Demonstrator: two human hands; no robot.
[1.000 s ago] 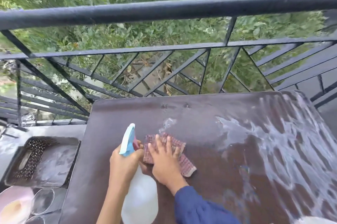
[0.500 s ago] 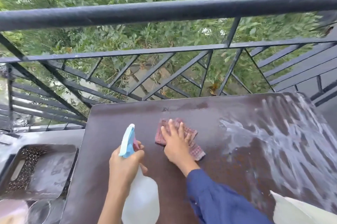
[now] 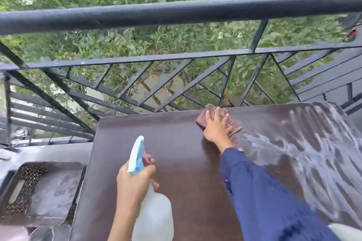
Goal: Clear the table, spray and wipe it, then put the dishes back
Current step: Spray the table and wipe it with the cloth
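Note:
The dark brown table (image 3: 176, 162) fills the lower middle of the head view, with white soapy streaks (image 3: 305, 146) across its right half. My right hand (image 3: 217, 125) lies flat on a pink checked cloth (image 3: 233, 123) at the table's far edge. My left hand (image 3: 135, 178) grips a white spray bottle (image 3: 154, 219) with a light blue nozzle, held upright above the table's near left part. A blue sleeve covers my right arm.
A black metal railing (image 3: 176, 13) runs right behind the table, with greenery beyond. A dark perforated tray (image 3: 39, 191) sits low at the left. Something white (image 3: 346, 231) shows at the bottom right corner.
My right hand has slid the cloth away from me and to the right, from the table's middle to its far edge. My left hand and the bottle have stayed about where they were.

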